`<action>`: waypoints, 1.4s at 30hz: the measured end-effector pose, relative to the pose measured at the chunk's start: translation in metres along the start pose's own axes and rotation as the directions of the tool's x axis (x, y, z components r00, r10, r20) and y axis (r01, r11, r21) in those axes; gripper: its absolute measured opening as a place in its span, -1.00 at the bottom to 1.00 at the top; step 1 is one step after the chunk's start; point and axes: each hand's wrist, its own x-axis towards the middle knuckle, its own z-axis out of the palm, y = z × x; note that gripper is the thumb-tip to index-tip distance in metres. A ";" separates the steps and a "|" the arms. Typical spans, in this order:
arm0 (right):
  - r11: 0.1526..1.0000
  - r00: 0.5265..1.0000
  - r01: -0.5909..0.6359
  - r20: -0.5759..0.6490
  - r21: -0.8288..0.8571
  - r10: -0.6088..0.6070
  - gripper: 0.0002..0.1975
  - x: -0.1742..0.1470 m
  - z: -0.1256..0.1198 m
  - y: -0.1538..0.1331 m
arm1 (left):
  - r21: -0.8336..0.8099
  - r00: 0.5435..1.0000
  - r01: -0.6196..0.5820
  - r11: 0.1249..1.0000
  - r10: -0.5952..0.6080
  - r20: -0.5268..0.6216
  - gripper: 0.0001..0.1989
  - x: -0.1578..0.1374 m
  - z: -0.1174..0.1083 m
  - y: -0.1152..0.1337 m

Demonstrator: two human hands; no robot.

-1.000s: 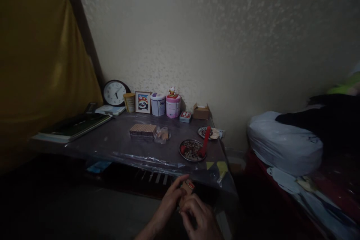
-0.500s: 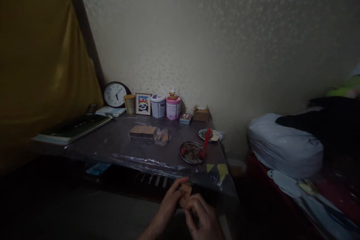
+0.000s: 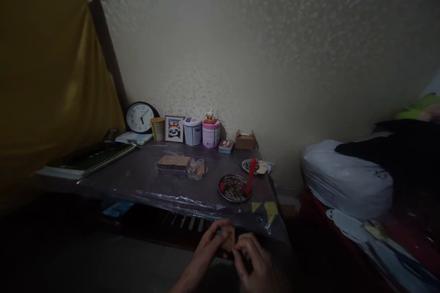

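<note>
Two hands meet low in the frame, centre, on one small tan box, likely a matchbox. The left hand has its grip clenched on the box's left side; the right hand pinches its right edge. The box is off the tabletop, in front of its near edge. Judged step: working the box between the fingers; the next move needs a steady two-handed hold. Further up: a patterned dish with a red tool, a row of stacked boxes, a clock.
</note>
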 end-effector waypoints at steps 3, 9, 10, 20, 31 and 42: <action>0.999 1.000 -0.030 0.000 0.020 0.030 -0.87 0.000 -0.002 0.002 | -0.012 0.998 -0.026 1.000 0.027 0.051 -0.59 -0.002 0.000 0.000; 0.999 0.999 -0.018 -0.047 0.047 0.020 -0.88 0.002 -0.005 0.002 | -0.013 0.999 -0.012 1.000 0.013 0.047 -0.57 -0.005 0.003 0.004; 0.998 0.998 -0.021 -0.057 0.056 0.024 -0.88 0.003 -0.006 0.002 | -0.015 0.999 0.006 1.000 -0.006 0.038 -0.56 -0.005 0.004 0.004; 1.000 0.989 0.000 -0.149 0.022 0.003 -0.88 0.009 -0.014 0.001 | 0.076 0.999 -0.009 0.997 0.005 0.047 -0.50 0.001 -0.004 -0.003; 1.000 0.989 -0.028 -0.144 0.004 0.028 -0.89 0.006 -0.015 0.006 | 0.223 1.000 -0.025 0.974 0.021 0.020 -0.45 -0.001 -0.002 0.002; 0.998 0.987 -0.050 -0.151 0.040 0.055 -0.91 0.003 -0.011 0.013 | 0.177 0.998 -0.004 0.984 -0.007 0.061 -0.47 -0.005 0.000 0.004</action>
